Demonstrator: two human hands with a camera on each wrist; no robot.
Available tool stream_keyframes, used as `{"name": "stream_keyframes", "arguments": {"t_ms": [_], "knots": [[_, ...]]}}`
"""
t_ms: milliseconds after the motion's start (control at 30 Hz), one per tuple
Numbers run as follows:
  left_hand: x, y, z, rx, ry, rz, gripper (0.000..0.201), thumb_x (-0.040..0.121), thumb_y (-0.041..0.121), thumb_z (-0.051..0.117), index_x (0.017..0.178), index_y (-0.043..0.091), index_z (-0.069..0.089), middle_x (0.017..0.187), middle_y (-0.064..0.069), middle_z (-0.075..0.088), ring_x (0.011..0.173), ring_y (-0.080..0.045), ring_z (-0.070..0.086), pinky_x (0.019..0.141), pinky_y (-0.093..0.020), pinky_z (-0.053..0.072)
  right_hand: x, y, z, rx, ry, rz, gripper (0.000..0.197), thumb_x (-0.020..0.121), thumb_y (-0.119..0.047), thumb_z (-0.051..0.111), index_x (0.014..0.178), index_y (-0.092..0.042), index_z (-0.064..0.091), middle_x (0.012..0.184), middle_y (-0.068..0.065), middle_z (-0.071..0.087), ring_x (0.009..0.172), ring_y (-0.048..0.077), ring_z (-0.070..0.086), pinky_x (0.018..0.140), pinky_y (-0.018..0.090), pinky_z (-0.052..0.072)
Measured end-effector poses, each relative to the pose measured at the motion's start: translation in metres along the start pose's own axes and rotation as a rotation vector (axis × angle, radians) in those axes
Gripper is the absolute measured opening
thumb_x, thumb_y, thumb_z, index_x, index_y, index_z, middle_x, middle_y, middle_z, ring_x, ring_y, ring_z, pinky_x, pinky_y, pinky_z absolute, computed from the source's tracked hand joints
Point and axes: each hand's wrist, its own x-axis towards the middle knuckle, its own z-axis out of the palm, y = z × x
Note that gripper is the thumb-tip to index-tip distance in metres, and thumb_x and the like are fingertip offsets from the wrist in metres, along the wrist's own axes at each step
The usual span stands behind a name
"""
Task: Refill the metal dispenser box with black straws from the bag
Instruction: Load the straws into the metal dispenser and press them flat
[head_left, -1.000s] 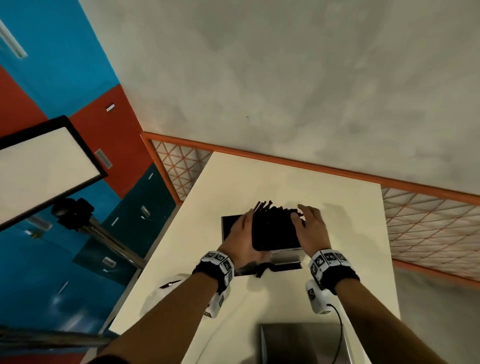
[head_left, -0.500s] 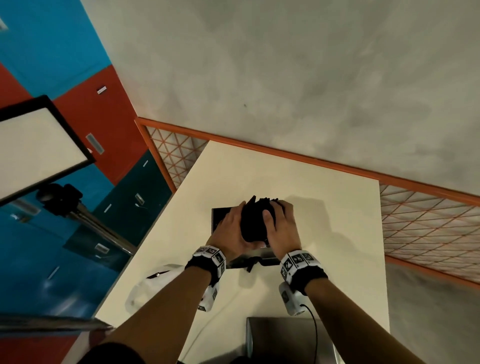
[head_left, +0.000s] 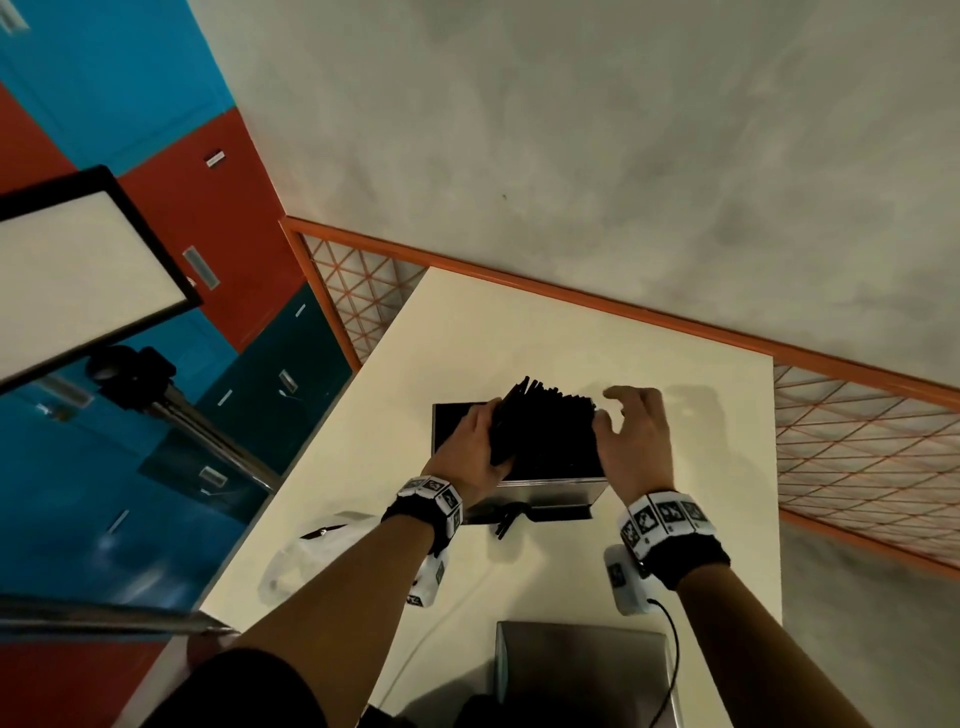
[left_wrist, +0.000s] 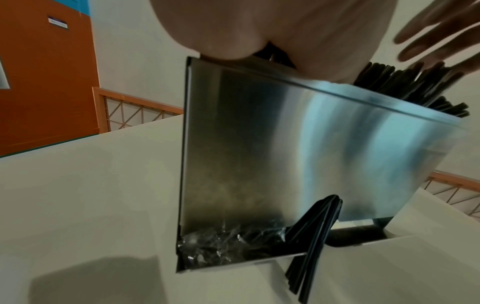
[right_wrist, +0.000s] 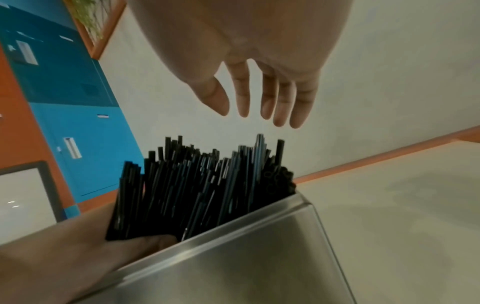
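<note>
The metal dispenser box (head_left: 540, 491) stands mid-table with its top open. A thick bundle of black straws (head_left: 545, 431) stands in it, leaning and fanned, ends well above the rim. My left hand (head_left: 480, 431) grips the bundle's left side, thumb across the front. My right hand (head_left: 623, 415) hovers just right of the straws, fingers (right_wrist: 259, 92) spread and relaxed, holding nothing. In the left wrist view a few straws (left_wrist: 317, 236) poke out of the box's bottom slot beside crumpled clear plastic (left_wrist: 221, 246). The box's steel front (left_wrist: 285, 154) hides the straws' lower ends.
A pale plastic bag (head_left: 311, 551) lies at the table's left edge near my left forearm. A flat metal lid (head_left: 582, 670) sits at the table's near edge. Behind the cream table (head_left: 519, 322) runs an orange railing (head_left: 623, 312). A light panel on a stand (head_left: 78, 270) is on the left.
Half a second ago both hands squeezed the bundle together. The right hand has since let go and moved right, and the straws have fanned out across the box.
</note>
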Motion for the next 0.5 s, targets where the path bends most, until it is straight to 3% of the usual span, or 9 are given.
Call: {"name": "stream_keyframes", "arguments": {"t_ms": [67, 200, 333, 500], "knots": [[0.0, 0.0, 0.001, 0.013, 0.009, -0.004, 0.086, 0.089, 0.035, 0.071, 0.156, 0.02, 0.02, 0.152, 0.001, 0.035, 0.134, -0.021, 0.048, 0.11, -0.033, 0.044, -0.008, 0.006, -0.005, -0.027, -0.02, 0.079, 0.025, 0.093, -0.025, 0.057, 0.116, -0.016, 0.06, 0.121, 0.004, 0.05, 0.106, 0.028, 0.057, 0.087, 0.035, 0.048], [0.0, 0.001, 0.002, 0.03, 0.006, -0.01, 0.083, 0.091, 0.037, 0.067, 0.157, 0.02, 0.019, 0.152, 0.002, 0.033, 0.134, -0.02, 0.047, 0.11, -0.036, 0.045, -0.022, 0.015, -0.002, -0.099, -0.223, 0.229, 0.048, 0.091, -0.049, 0.057, 0.121, -0.011, 0.055, 0.114, 0.008, 0.058, 0.106, 0.029, 0.056, 0.084, 0.036, 0.046], [0.0, 0.001, 0.002, 0.029, 0.011, -0.017, 0.084, 0.09, 0.038, 0.067, 0.157, 0.021, 0.019, 0.152, 0.002, 0.034, 0.134, -0.02, 0.046, 0.11, -0.035, 0.045, -0.031, 0.011, 0.012, -0.112, -0.249, 0.233, 0.045, 0.085, -0.051, 0.063, 0.104, -0.01, 0.061, 0.101, 0.007, 0.057, 0.097, 0.029, 0.057, 0.081, 0.038, 0.048], [0.0, 0.002, 0.002, 0.014, -0.003, -0.022, 0.088, 0.088, 0.042, 0.068, 0.157, 0.022, 0.017, 0.152, 0.003, 0.034, 0.131, -0.021, 0.049, 0.106, -0.038, 0.048, -0.031, -0.004, 0.025, -0.182, -0.309, 0.166, 0.048, 0.08, -0.049, 0.067, 0.106, -0.009, 0.06, 0.1, 0.007, 0.06, 0.094, 0.029, 0.058, 0.08, 0.036, 0.05]]}}
